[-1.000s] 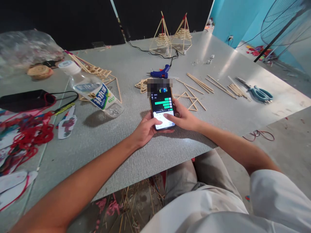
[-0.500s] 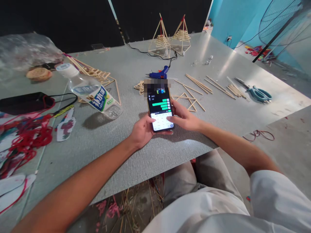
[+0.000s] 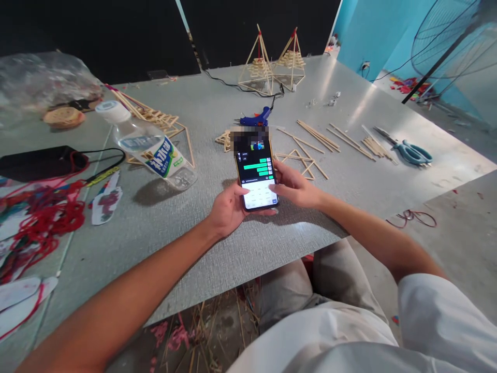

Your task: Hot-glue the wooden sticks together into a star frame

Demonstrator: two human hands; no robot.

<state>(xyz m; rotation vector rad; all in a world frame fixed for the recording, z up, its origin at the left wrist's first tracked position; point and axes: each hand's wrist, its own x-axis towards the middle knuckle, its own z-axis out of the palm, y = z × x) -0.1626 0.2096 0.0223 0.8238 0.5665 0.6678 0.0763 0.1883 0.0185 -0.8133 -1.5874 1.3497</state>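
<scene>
Between my hands is a smartphone (image 3: 257,173), tilted up, showing a chat with green bubbles and a white on-screen keyboard. My left hand (image 3: 228,207) grips its lower left side, fingers running underneath and thumb at the keyboard. On the right edge, my right hand (image 3: 295,185) holds the phone too, its thumb over the keyboard's right part. Just beyond the phone lies a blue glue gun (image 3: 256,118). Small wooden stick frames (image 3: 297,161) rest at the phone's right, and another stick piece (image 3: 222,140) shows at its left.
A clear plastic bottle (image 3: 155,150) stands to the left, near a stick pyramid lying over (image 3: 159,122). Red cord (image 3: 50,223) is heaped at far left. Two stick pyramids (image 3: 259,67) stand at the back. Loose sticks (image 3: 318,135) and blue-handled scissors (image 3: 413,153) lie right.
My right thumb has shifted slightly up and right over the keyboard. Both hands keep hold of the smartphone, and the view has moved a little.
</scene>
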